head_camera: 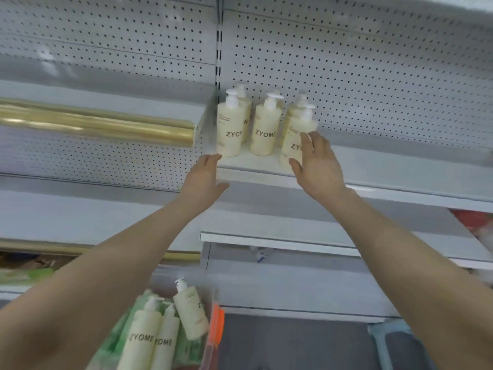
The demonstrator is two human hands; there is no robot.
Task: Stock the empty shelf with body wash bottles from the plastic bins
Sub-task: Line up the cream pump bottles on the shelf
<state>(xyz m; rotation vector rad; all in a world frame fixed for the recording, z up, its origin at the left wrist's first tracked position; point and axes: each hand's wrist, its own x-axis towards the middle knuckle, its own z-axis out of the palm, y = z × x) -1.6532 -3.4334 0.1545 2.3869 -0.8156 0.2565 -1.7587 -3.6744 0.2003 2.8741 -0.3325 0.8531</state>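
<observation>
White pegboard wall (346,62) w/ grey floor (293,345)

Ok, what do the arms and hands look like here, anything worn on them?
The left forearm and right forearm are bare to the frame edge, no sleeves in view. The left hand and right hand wear no gloves, and no watch, bracelet or ring shows, though the picture is blurry.

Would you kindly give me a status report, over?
Left hand open, empty, at white shelf edge. Right hand open against tilted cream pump bottle. Nothing blocking.
</observation>
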